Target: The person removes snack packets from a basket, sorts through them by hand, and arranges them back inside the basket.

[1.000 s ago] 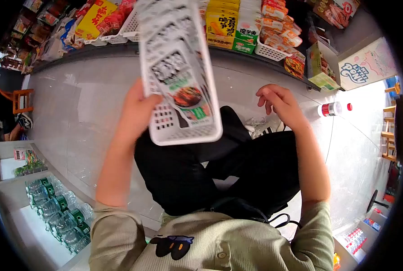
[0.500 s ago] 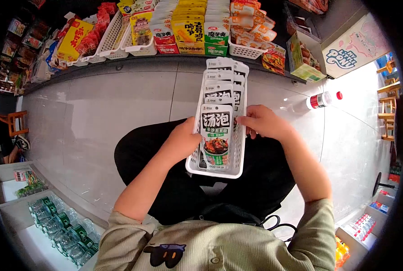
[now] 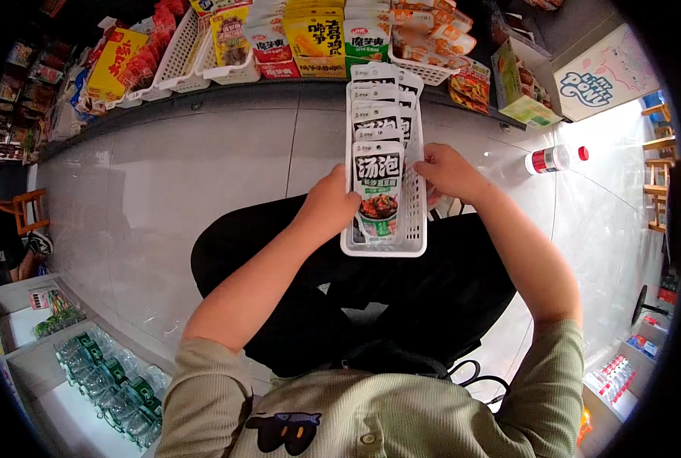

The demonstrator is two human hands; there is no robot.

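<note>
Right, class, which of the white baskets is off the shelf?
The basket of overlapping packets, held over the lap by the left hand and right hand; the other white baskets stand on the dark shelf.

Grey tiled floor [image 3: 203,160]; wooden stools [image 3: 658,172] far right (glare beside them); dark shelf edge [image 3: 203,93] ahead.

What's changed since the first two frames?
The white basket came down from its raised position towards the lap, then shifted slightly away from the torso. The right hand, free at first, took hold of its right side. Unchanged: left hand on the basket, bottle on the floor.
</note>
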